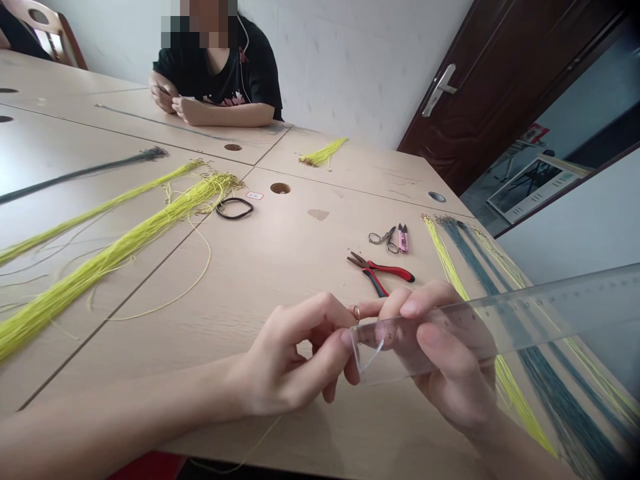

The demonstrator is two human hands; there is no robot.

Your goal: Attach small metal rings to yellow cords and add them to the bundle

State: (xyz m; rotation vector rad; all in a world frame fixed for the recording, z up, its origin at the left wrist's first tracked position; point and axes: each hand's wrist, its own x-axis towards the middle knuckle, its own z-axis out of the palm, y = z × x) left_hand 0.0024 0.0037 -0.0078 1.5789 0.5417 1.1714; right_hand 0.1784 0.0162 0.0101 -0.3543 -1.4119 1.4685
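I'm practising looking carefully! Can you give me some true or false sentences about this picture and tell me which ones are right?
1. The right hand holds a clear plastic ruler. True.
2. The left hand is gripping the red-handled pliers. False: the pliers lie on the table, away from both hands.
3. A person in a black T-shirt sits at the far side of the wooden table. True.
4. The door is white. False: it is dark brown.
5. Bundles of yellow cord lie on the table. True.
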